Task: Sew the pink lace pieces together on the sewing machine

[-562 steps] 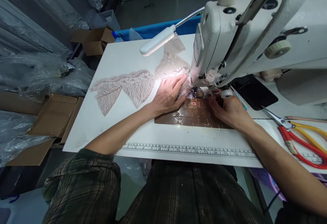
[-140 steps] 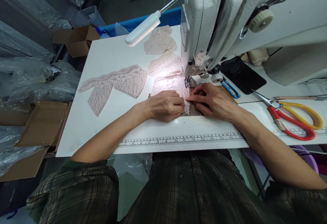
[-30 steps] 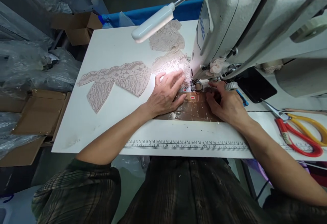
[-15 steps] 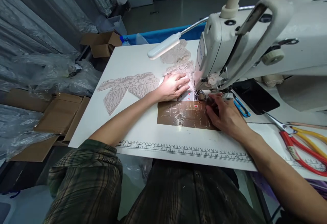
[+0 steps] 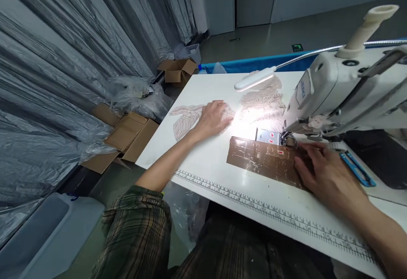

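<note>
My left hand (image 5: pixel 216 118) lies over the right part of a beige lace piece (image 5: pixel 185 123) on the white table, thumb and fingers apart with lace showing between them. My right hand (image 5: pixel 327 171) rests just right of the presser foot (image 5: pixel 288 140) of the sewing machine (image 5: pixel 330 84), its fingers bent and parted, with nothing visible in them. More lace (image 5: pixel 262 103) lies bunched left of the needle, brightly lit by the lamp (image 5: pixel 255 79). A brown taped sheet (image 5: pixel 260 160) covers the table in front of the metal needle plate (image 5: pixel 267 136).
Blue thread snips (image 5: pixel 358 168) and a black phone (image 5: pixel 375 156) lie right of my right hand. A printed ruler (image 5: pixel 251 202) runs along the table's front edge. Cardboard boxes (image 5: pixel 132 132) and plastic bags (image 5: pixel 140 94) stand beyond the left side.
My left hand has moved left, off the lace by the needle and onto the separate lace piece. My right hand stays beside the presser foot. The view has swung left.
</note>
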Motion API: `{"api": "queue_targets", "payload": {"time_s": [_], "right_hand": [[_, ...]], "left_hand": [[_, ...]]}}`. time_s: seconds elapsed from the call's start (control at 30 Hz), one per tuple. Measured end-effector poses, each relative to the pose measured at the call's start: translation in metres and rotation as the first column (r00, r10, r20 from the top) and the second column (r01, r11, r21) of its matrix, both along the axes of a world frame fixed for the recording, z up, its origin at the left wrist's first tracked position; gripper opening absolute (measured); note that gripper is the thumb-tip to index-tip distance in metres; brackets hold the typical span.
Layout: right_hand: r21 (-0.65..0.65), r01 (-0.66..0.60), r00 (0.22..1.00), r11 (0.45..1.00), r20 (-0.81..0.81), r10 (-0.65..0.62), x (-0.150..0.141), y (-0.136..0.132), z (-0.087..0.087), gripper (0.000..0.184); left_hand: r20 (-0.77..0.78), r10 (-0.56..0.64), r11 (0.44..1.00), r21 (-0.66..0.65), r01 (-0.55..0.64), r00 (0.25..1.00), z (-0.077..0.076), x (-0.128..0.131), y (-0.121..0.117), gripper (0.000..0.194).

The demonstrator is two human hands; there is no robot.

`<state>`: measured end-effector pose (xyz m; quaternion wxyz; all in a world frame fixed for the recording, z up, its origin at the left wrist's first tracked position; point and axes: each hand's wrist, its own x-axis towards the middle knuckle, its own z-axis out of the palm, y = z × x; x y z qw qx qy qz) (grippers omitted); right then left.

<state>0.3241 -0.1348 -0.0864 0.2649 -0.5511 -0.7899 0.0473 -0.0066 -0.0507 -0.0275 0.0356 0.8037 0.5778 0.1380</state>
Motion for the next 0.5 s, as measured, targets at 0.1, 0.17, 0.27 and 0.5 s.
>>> {"api": "queue_targets", "payload": {"time_s": [0.1, 0.17, 0.27, 0.5], "right_hand": [[-0.054, 0.052, 0.998, 0.997, -0.015, -0.053, -0.004, -0.001, 0.003, 0.057], [-0.105, 0.09, 0.993, 0.99, -0.066, -0.097, -0.006, 0.0, 0.006, 0.055], [-0.218, 0.185, 0.956, 0.958, -0.186, -0.226, -0.008, 0.004, 0.009, 0.048], [-0.44, 0.213, 0.745, 0.873, -0.505, -0.436, 0.002, 0.022, 0.023, 0.028]], "left_hand": [[0.096, 0.073, 0.996, 0.048, -0.078, 0.993, 0.0, -0.017, 0.006, 0.046], [0.11, -0.042, 0.994, 0.106, 0.03, 0.993, -0.002, -0.011, 0.015, 0.041], [0.041, -0.357, 0.925, 0.156, 0.347, 0.933, -0.004, 0.028, 0.034, 0.034], [-0.206, -0.652, 0.733, 0.072, 0.676, 0.729, -0.006, 0.13, 0.091, 0.024]]}}
